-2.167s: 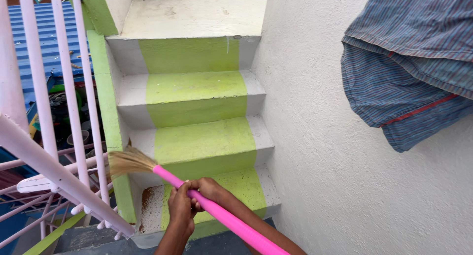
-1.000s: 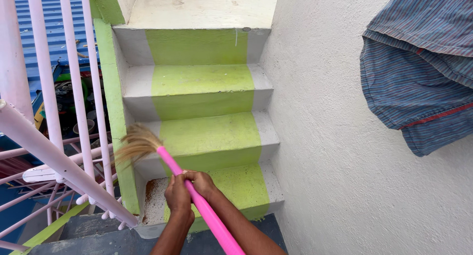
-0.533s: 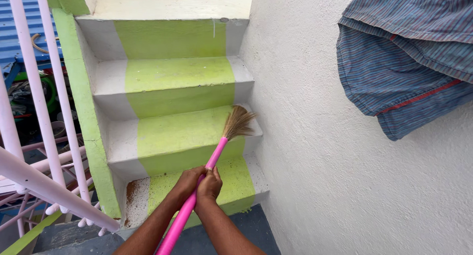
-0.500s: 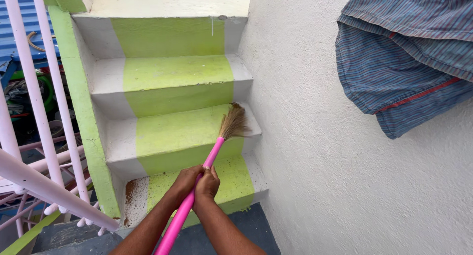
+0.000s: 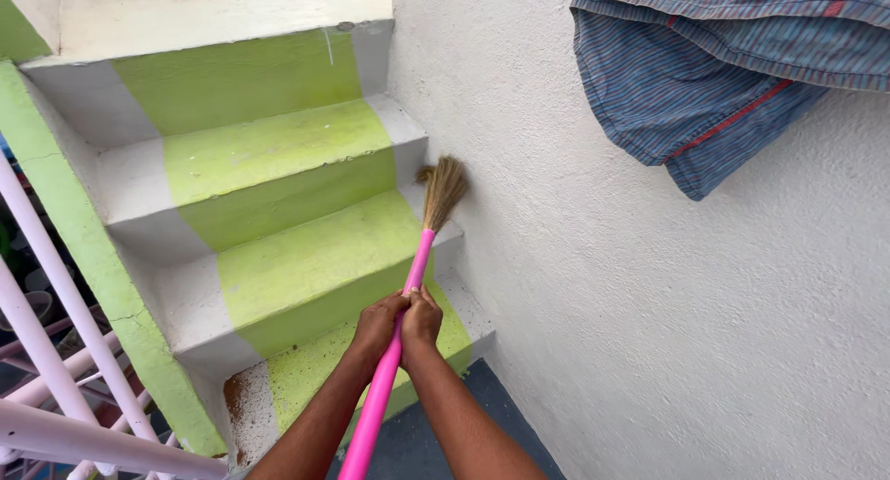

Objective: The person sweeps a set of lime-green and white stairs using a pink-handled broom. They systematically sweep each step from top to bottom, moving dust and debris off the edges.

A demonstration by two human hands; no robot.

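Observation:
Both my hands grip the pink handle of a broom (image 5: 414,274). My left hand (image 5: 375,324) and my right hand (image 5: 422,316) sit side by side about halfway up the handle. The straw bristle head (image 5: 443,189) rests at the right end of a green and white painted step (image 5: 315,248), against the white wall. The handle runs down past my forearms to the bottom edge of the view.
Green-striped concrete stairs (image 5: 241,137) rise ahead. A rough white wall (image 5: 649,304) stands on the right with a blue striped cloth (image 5: 705,82) hanging on it. A pink metal railing (image 5: 56,350) is at the left. The lowest step (image 5: 246,406) shows brown dirt.
The broom head swung from the left side of the steps, near the railing, across to the right end against the wall. The view shifted rightward and closer.

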